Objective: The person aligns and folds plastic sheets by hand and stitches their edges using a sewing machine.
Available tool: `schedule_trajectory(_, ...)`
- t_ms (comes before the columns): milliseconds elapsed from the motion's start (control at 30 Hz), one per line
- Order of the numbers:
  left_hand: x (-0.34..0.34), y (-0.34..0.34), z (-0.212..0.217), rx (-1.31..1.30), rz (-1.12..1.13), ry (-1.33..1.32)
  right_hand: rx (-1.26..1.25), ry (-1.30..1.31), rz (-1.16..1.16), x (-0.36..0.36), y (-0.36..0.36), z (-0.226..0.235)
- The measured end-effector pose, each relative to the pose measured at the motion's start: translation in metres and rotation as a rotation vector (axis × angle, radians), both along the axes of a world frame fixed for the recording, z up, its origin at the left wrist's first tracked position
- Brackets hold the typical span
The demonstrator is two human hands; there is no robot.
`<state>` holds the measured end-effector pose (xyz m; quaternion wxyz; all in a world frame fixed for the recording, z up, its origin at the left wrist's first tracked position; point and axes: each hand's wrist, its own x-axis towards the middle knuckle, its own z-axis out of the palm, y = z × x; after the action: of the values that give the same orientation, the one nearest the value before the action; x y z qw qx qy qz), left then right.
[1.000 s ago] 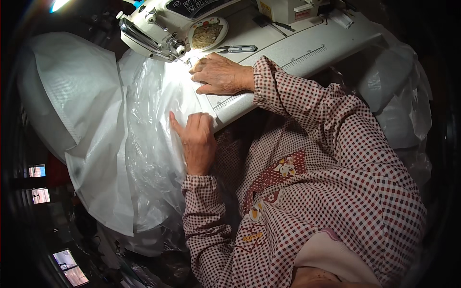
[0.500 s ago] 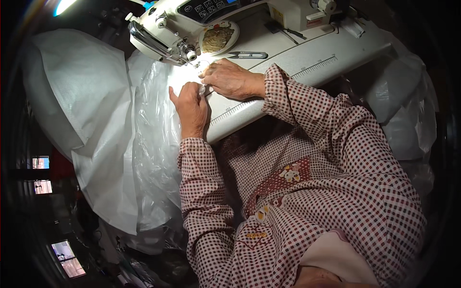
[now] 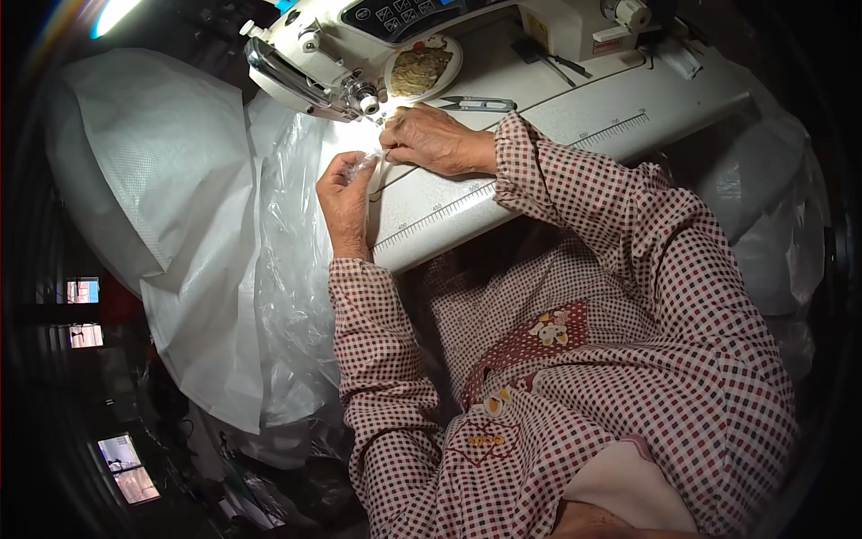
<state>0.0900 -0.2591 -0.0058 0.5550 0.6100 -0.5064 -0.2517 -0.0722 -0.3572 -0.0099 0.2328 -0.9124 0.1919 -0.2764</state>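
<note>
Both hands (image 3: pixel 395 171) pinch clear plastic (image 3: pixel 296 269) beside sewing machine (image 3: pixel 377 45).

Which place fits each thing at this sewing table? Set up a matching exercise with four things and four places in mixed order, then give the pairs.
Things:
1. left hand
2. right hand
3. snips
4. round dish

Places:
A. on the machine bed, under the machine's arm
B. at the table's left edge, pinching clear plastic film
C. flat on the table, just beyond the right hand
D. on the table, right by the needle of the sewing machine

Pairs: 1-B, 2-D, 3-C, 4-A
</note>
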Motion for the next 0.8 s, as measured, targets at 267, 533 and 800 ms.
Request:
schedule_trajectory(267,0.005,-0.011,0.007,0.124,-0.054,0.245,0.102,0.022,-0.003,0.001,0.003,-0.001)
schedule_trajectory(533,0.014,-0.019,0.003,0.188,-0.113,0.102,0.099,-0.021,-0.092,0.0,0.01,0.009)
schedule_trajectory(800,0.014,-0.024,0.025,0.244,-0.171,0.181,-0.033,-0.13,-0.091,0.002,0.006,-0.003)
